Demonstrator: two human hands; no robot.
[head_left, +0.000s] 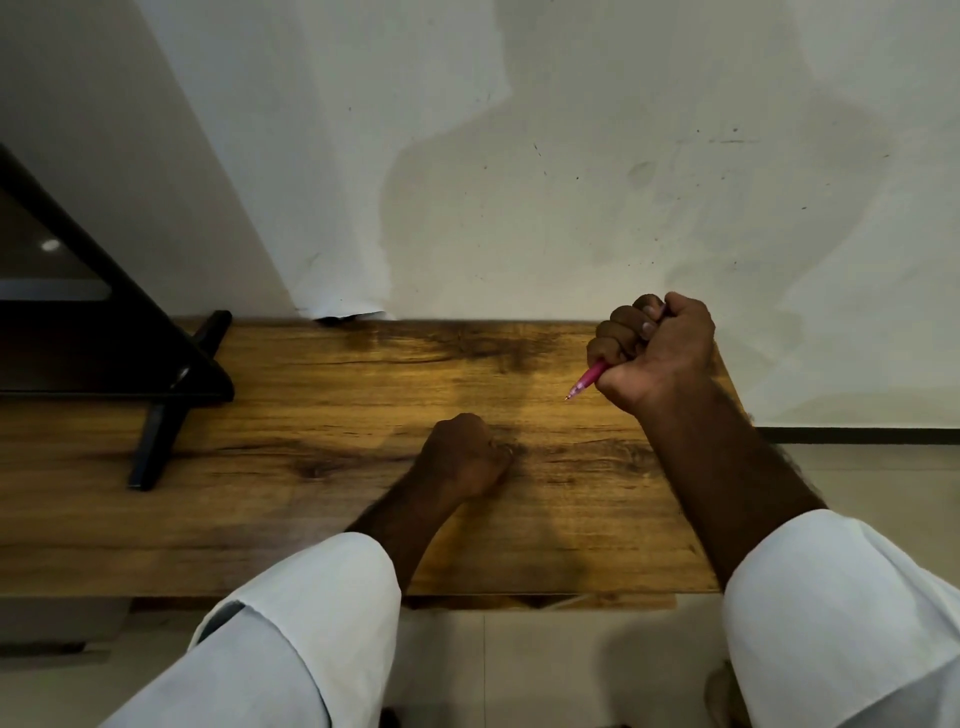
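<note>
A scuffed pale wall (571, 156) fills the upper half of the frame, and the wood-grain counter (337, 395) butts straight against it, running across the middle from the left edge to just past the right arm. At the left edge of the frame a black screen (78, 322) leans on its angled stand foot (156, 436), which reaches out over the wood. It sits well apart from both hands, so the bare stretch in the centre seems left free as the working space.

Two white sleeves, the left sleeve (291, 634) and the right sleeve (841, 613), come in from the bottom corners, both pushed back off the forearms, probably to keep cloth clear of the work.

The right hand (660, 353) hangs above the far right part of the counter, near the wall. Its fingers (623, 322) are wrapped tight into a fist round a pink pen (587, 382), with the thumb folded over them. Only the lower barrel and tip show below the palm, slanting down and to the left, with the tip off the wood. This looks like a carrying or stabbing grip rather than a writing one.

The left hand (462, 457) rests on the middle of the counter, curled into a closed fist with nothing showing in it, likely as a steadying brace.
</note>
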